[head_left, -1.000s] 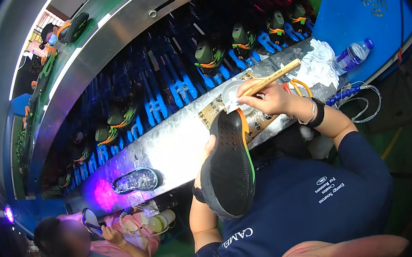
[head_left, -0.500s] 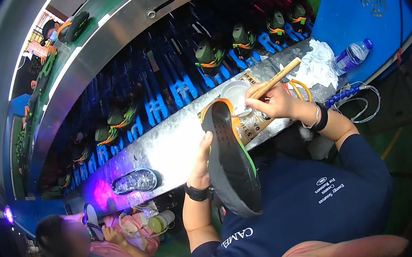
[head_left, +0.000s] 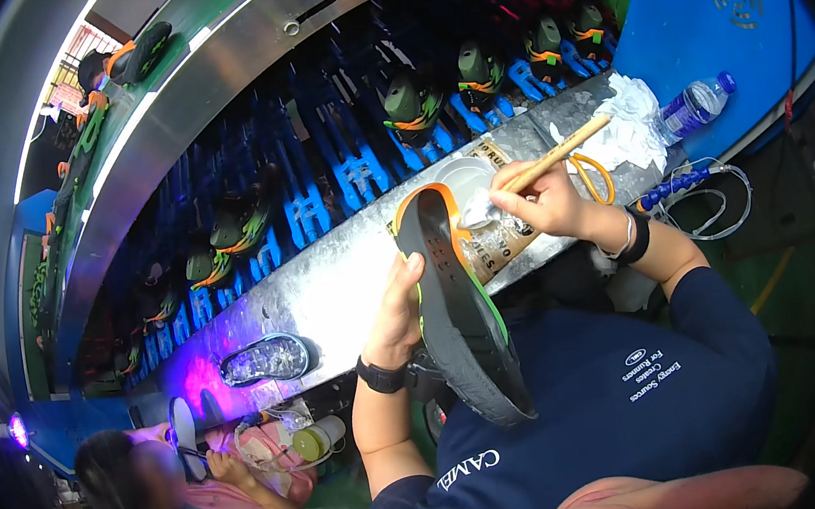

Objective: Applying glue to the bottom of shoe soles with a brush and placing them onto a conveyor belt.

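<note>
My left hand [head_left: 401, 305] grips a black shoe sole [head_left: 461, 338] by its side, with the thumb up on the edge. The sole stands tilted in front of me, its orange-rimmed end uppermost and a green line along one side. A brush [head_left: 556, 154] with a pale wooden handle is pinched in my right hand [head_left: 546, 202]. Its whitish bristle end is close beside the orange rim; I cannot tell whether they touch. Just behind the rim, a white bowl [head_left: 467, 174] sits on the metal ledge, partly hidden by the sole.
Another sole [head_left: 268, 359] lies on the ledge [head_left: 334, 307] to the left. Shoe uppers [head_left: 412, 105] stand on blue holders beyond the ledge. Crumpled white paper [head_left: 628, 127] and a bottle [head_left: 700, 106] are at right. A co-worker [head_left: 154, 490] sits at lower left, holding a sole.
The sole has turned in my left hand, showing more of its inner face, and its lower end has shifted right. The brush has moved slightly right, its bristle end now visible beside the rim.
</note>
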Available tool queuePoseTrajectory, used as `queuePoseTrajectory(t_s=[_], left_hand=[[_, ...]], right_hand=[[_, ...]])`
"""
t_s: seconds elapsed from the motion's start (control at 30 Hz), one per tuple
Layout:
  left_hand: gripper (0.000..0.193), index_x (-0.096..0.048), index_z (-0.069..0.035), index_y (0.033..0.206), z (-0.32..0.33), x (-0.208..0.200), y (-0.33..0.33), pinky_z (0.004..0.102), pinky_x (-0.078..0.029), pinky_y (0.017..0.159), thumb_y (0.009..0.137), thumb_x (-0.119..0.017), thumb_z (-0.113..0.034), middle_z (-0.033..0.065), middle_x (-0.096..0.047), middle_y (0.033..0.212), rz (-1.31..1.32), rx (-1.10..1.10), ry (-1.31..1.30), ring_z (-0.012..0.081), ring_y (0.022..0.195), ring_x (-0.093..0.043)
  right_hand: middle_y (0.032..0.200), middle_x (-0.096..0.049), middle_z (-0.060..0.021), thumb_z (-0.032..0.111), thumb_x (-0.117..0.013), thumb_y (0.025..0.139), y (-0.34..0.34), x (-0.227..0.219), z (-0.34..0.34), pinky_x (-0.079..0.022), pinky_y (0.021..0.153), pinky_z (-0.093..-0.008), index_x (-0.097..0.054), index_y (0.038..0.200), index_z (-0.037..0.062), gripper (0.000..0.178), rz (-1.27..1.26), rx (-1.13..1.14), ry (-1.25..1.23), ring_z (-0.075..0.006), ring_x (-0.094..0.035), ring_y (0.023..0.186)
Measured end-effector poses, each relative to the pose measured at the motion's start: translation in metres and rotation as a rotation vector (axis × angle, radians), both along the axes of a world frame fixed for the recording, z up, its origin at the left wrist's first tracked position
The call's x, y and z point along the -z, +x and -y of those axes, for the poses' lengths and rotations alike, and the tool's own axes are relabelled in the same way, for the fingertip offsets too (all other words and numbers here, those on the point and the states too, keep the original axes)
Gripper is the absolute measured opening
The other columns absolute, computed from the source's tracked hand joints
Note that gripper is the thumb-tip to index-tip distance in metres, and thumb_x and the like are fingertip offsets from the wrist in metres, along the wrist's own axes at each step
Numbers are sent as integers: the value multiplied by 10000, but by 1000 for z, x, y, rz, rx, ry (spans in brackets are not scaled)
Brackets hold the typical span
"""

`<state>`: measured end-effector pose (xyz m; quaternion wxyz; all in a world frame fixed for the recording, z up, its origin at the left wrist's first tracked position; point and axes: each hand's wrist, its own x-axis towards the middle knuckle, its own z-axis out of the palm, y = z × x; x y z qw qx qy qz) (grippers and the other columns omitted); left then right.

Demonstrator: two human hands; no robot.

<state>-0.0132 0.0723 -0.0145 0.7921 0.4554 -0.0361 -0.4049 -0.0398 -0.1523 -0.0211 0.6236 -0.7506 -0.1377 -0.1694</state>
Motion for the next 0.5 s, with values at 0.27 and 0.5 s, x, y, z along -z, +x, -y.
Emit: queuePoseTrajectory(t_s=[0.27, 0.5], left_hand=[[637, -258, -2, 1220, 4, -21, 2, 319, -376, 858, 757, -538, -338, 108, -433, 1113, 90, 70, 1, 177, 1009, -448], [627, -257, -6, 1216, 1, -21, 6, 322, -382, 847, 757, -536, -330, 119, -420, 1120, 162, 71, 49, 195, 1012, -443]], right_hand=[[665, -503, 1, 34, -548, 760, 6, -5, -9, -332, 471, -176, -539, 785, 6, 38, 55, 80, 80, -30, -423, 561], [668, -512, -10, 32, -563, 749, -5, -12, -20, -350, 490, -185, -540, 763, 5, 39, -6, 44, 23, -39, -446, 570]])
